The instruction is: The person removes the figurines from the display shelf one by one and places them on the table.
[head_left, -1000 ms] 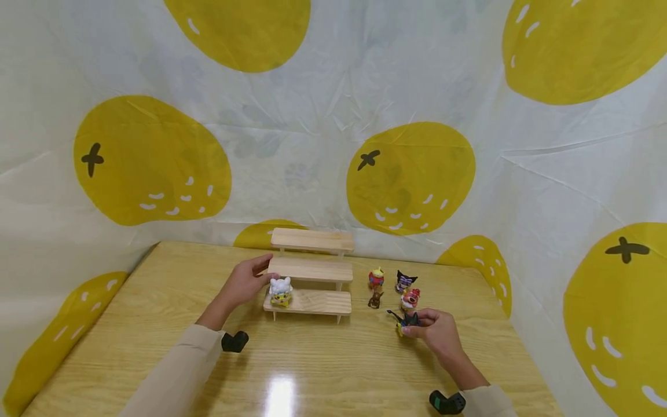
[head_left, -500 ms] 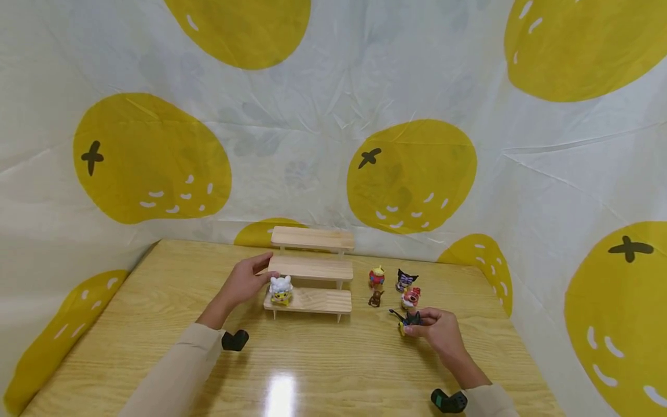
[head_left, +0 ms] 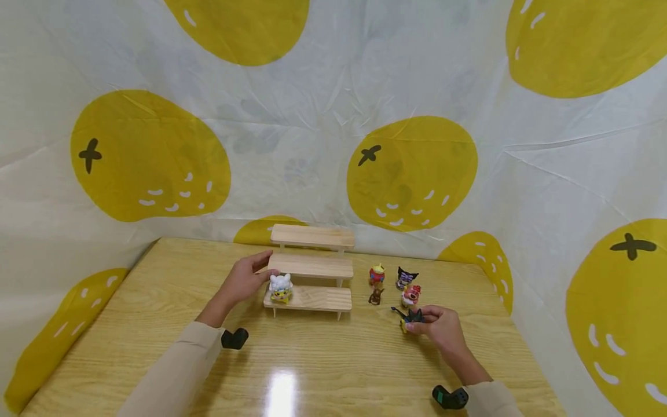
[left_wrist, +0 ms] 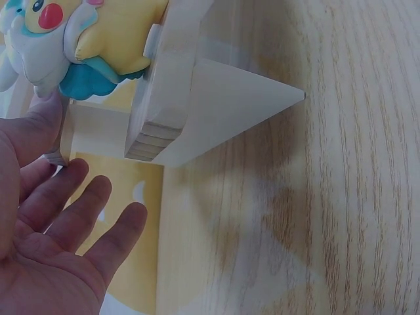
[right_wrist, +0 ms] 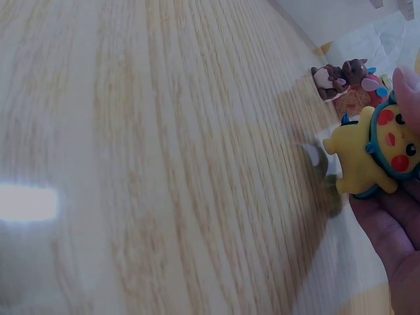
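My right hand (head_left: 443, 330) pinches a yellow Pikachu figurine (right_wrist: 361, 147) in a dark blue hood, close over the table at the right. In the head view its dark tail sticks out to the left. My left hand (head_left: 245, 282) holds the left end of the middle board of a three-step wooden display stand (head_left: 312, 266), thumb at the front edge and fingers behind. The left wrist view shows its other fingers (left_wrist: 98, 216) spread beside the stand. On the lowest board, at its left end, sits another yellow figurine with a white cap (head_left: 281, 288).
Several figurines stand on the table beyond my right hand: a red one with a yellow top (head_left: 377, 274), a small brown one (head_left: 376, 296), a black-and-purple one (head_left: 406, 278) and a red-and-white one (head_left: 410, 295). A patterned cloth (head_left: 297, 145) hangs behind the wooden table (head_left: 333, 359).
My right hand shifts very slightly right with the Pikachu figurine still pinched. The left hand stays on the stand, and the head view tilts down a little.
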`<action>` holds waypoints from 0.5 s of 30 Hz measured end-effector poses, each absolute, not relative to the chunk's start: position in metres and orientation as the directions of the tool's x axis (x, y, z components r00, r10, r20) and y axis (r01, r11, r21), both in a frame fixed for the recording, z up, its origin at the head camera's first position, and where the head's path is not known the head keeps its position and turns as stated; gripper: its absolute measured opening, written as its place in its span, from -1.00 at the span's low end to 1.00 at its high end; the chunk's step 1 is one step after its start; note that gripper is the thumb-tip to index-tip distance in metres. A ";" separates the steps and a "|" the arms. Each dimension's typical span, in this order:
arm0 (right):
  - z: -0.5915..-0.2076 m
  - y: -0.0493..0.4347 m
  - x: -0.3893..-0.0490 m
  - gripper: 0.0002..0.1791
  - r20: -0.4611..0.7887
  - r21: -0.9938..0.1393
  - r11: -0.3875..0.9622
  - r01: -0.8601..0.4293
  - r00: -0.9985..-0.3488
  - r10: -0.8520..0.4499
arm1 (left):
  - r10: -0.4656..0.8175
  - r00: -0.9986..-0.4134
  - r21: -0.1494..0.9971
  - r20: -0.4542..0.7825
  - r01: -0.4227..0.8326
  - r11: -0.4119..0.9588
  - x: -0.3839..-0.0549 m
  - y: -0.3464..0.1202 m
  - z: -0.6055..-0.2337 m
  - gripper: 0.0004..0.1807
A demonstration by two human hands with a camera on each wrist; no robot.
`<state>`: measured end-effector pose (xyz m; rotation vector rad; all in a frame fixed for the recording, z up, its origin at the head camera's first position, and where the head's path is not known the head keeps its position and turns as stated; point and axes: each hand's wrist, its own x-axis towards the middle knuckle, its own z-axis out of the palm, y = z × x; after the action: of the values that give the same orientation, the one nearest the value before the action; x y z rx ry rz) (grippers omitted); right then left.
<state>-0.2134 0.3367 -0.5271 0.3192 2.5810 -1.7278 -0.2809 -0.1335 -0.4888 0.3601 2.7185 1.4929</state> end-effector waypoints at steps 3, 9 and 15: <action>-0.526 0.337 -0.214 -0.50 -0.127 -0.913 0.368 0.177 -0.980 0.156 | 0.210 -0.973 0.834 0.095 0.193 0.518 -0.281 -0.133 -0.486 -0.20; -0.524 0.338 -0.215 -0.51 -0.109 -0.914 0.374 0.160 -0.982 0.153 | 0.208 -0.973 0.835 0.095 0.192 0.515 -0.281 -0.133 -0.484 -0.21; -0.527 0.340 -0.215 -0.50 -0.108 -0.905 0.391 0.167 -0.980 0.169 | 0.204 -0.975 0.830 0.083 0.181 0.528 -0.280 -0.132 -0.486 -0.21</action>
<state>-0.2147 0.3402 -0.5268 0.3168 2.6218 -1.7052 -0.2795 -0.1318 -0.4858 0.3433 2.7248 1.4760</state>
